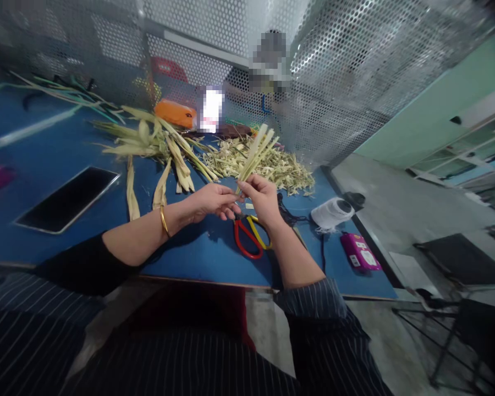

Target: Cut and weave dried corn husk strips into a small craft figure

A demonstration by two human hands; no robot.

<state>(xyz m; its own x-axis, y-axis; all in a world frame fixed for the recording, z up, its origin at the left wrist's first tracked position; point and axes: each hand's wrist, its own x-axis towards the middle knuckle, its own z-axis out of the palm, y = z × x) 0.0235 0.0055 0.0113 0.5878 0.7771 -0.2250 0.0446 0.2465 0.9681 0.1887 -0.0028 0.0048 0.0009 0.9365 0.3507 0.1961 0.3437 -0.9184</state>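
Pale strip bundle (256,150), slanted away and rightward.
Lower end pinched between fingertips of right hand (264,199), the nearer; left hand (215,202) part-curled alongside, its hold unclear.

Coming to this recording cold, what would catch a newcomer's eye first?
Probably the fan of pale strips upright in the right hand, with the left hand at its lower end. Next, the red-and-yellow-handled scissors on the blue table, just below the hands. Beyond the strips spreads a loose heap of pale shreds.
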